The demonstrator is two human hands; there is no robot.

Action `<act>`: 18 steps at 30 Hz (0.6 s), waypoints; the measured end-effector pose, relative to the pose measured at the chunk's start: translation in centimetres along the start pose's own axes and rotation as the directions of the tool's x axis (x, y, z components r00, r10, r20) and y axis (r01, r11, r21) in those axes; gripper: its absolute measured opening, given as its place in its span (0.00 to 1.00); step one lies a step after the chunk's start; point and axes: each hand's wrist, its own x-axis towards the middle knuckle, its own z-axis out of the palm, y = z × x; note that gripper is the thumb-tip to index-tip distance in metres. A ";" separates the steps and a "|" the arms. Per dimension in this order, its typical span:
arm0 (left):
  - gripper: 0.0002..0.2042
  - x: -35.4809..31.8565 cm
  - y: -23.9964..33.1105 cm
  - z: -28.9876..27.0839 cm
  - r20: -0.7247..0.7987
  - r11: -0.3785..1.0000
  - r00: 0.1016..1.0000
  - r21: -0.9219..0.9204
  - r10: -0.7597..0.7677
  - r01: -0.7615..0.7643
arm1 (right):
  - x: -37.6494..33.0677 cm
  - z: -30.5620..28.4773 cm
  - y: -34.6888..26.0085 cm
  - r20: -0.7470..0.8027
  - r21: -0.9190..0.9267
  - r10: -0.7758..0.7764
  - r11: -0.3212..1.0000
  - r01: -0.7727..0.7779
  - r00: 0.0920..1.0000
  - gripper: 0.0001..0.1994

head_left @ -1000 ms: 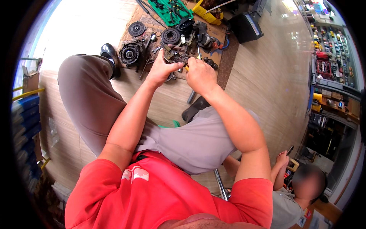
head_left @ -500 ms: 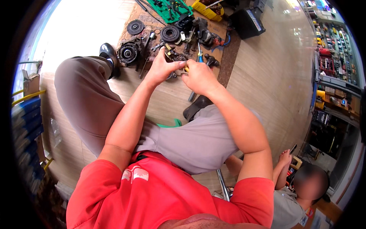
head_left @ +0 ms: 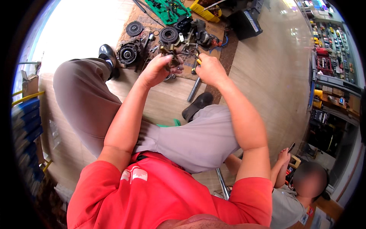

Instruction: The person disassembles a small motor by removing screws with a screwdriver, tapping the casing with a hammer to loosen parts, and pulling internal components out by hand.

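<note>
My left hand is closed around a dark, brassy metal part, its fingers curled beneath it. To its right, my right hand grips a tool with a yellow-and-black handle; the fist hides most of it, so its exact kind does not show. The two hands are a short gap apart. Around them lie a round pulley-like disc, a second dark disc, a ribbed round housing and several greasy metal pieces.
A green tool case and a yellow case lie beyond the parts, with a black battery at their right. A metal tube rests near my shoe. A seated person holds a phone at lower right.
My hands were together and have parted. The right has moved rightward with the yellow-handled tool, while the left has turned, bringing the metal part into clearer sight.
</note>
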 end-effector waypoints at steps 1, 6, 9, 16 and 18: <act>0.23 -0.1 -0.1 -0.4 0.023 0.996 1.000 -0.091 -0.017 0.019 | 0.0 0.0 0.0 -0.006 0.050 -0.005 0.999 0.006 1.000 0.12; 0.29 0.4 -0.9 -2.0 -0.152 0.996 0.988 -0.084 -0.025 0.013 | 0.8 -1.6 0.6 -0.011 0.291 0.029 0.956 -0.024 1.000 0.11; 0.26 0.8 -1.5 -1.9 -0.515 0.996 0.855 0.019 -0.066 0.088 | 1.3 -1.9 1.9 0.024 0.408 0.080 0.909 -0.083 0.997 0.12; 0.34 1.2 -4.3 -4.4 -0.566 0.596 0.767 0.740 0.302 0.311 | 1.6 -1.8 2.1 0.011 0.421 0.094 0.902 -0.090 0.995 0.12; 0.40 0.8 -5.2 -5.1 -0.650 0.502 0.691 0.733 0.316 0.459 | 1.5 -2.0 1.7 -0.014 0.374 0.089 0.924 -0.077 0.996 0.10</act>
